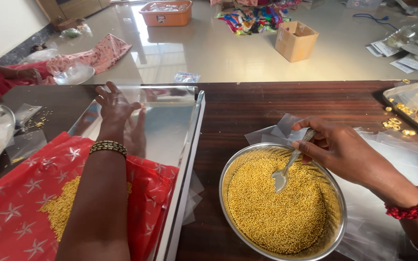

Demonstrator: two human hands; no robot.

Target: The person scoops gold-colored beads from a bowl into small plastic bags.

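Resting under right hand (344, 150): spoon (286, 169) over gold beads (276, 203).

A home room used as a small bead-packing workplace: a dark wooden table (267, 104) near the viewer, glossy tiled floor (218, 53) beyond, with a cardboard box (295, 41), orange plastic tub (166, 13), colourful cloth pile (252, 19) and packets (412, 46) far right.

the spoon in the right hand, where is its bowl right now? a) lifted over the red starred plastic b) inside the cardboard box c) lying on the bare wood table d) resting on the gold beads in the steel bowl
d: the right hand grips the spoon by its handle, and its tip sits on the gold beads filling the steel bowl.
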